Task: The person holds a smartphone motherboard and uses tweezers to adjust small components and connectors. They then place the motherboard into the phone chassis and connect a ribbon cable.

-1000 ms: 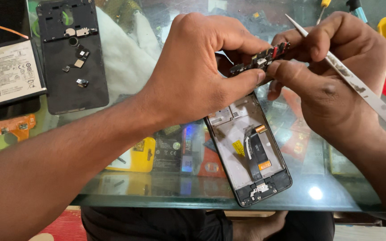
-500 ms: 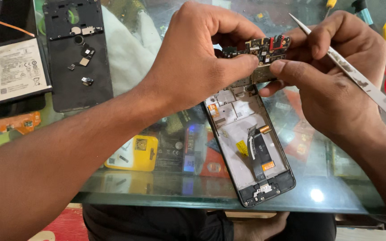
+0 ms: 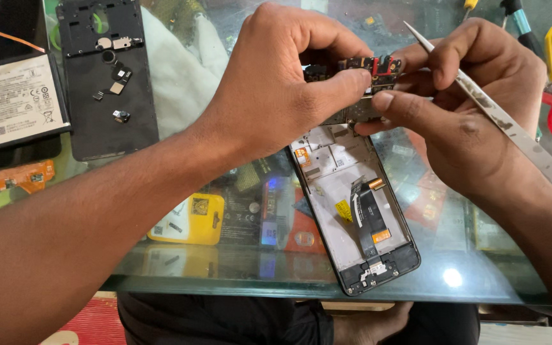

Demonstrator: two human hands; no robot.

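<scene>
Both hands meet above the opened phone frame (image 3: 359, 217) on the glass table (image 3: 225, 268). The left hand (image 3: 276, 89) and right hand (image 3: 467, 108) pinch a small circuit board (image 3: 368, 70) between fingertips. Metal tweezers (image 3: 499, 121) rest tucked in the right hand.

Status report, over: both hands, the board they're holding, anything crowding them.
Left hand and right hand pinch small dark circuit board; right also carries metal tweezers. Board held above opened black phone frame on glass table. Nothing in the way.

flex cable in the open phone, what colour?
Black, with orange ends; flex cable in the phone, head view.
</scene>
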